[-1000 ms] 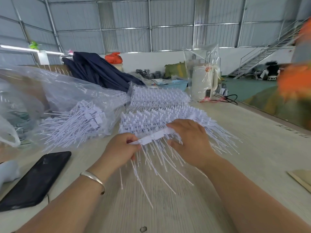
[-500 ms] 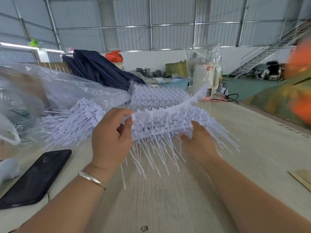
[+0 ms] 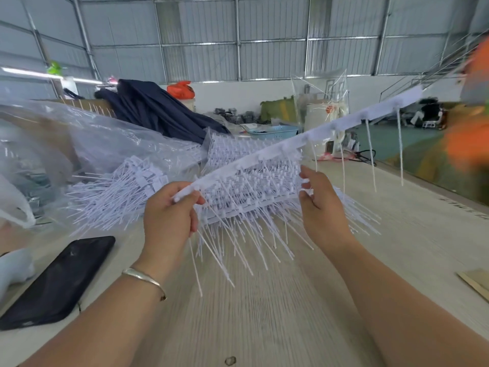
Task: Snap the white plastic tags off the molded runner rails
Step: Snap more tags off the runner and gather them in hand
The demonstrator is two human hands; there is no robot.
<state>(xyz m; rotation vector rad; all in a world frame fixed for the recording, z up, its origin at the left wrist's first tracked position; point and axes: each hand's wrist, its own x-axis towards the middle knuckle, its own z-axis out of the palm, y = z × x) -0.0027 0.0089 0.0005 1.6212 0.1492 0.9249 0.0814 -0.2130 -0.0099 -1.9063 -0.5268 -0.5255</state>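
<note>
The left hand (image 3: 169, 215) pinches the near end of a long runner rail (image 3: 304, 136) lifted slantwise above the bench (image 3: 277, 313); only a few tags (image 3: 370, 149) hang from its far stretch; the right hand (image 3: 321, 207) hovers with loose fingers at the stack of full rails (image 3: 251, 192), touching or not I cannot tell; loose tags (image 3: 113, 197) lie heaped left; I'd judge plenty remains.
</note>
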